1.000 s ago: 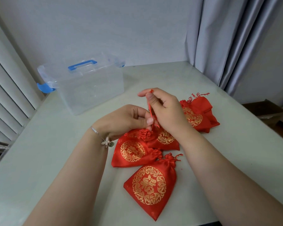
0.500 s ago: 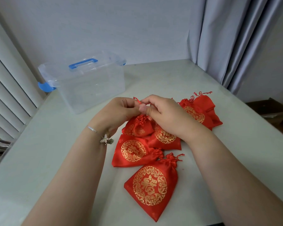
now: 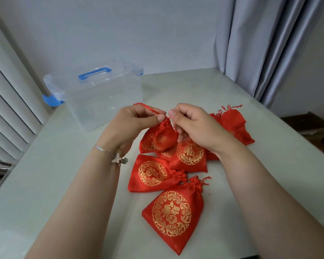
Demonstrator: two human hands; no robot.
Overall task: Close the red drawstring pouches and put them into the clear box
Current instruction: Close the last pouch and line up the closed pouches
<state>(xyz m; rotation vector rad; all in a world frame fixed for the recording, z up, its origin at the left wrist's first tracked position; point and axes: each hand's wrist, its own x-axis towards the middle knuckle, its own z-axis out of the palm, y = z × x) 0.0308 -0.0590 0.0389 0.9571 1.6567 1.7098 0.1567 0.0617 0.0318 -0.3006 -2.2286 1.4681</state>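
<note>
Change: a second ago our right hand (image 3: 193, 128) had one cord drawn up high above the pile; now both hands sit level and close together, each on a cord end, and the pouch in hand (image 3: 158, 138) has come up off the heap.
Left grip: our left hand (image 3: 137, 121) pinches a red cord (image 3: 148, 107) between thumb and forefinger, the loose end trailing over the knuckles.
Right grip: thumb and forefinger pinch the other cord just beside the pouch's neck; the cord itself is barely visible there.
Pouch mouth: gathered into a tight pucker between the two pinches, so we judge this one closed or nearly so.
Meaning for the task: the closing step on this pouch looks about done; dropping it into the box should come next.
Clear box (image 3: 101, 101): at the back left of the surface (image 3: 45, 174), well apart from our hands, its blue-handled lid on; no pouch shows inside.
Other pouches: four or so lie on the surface, the nearest pouch (image 3: 173, 215) with its neck already cinched, the far pouch (image 3: 234, 126) behind our right hand.
Progress: early, we judge, since the box has to be opened first.
</note>
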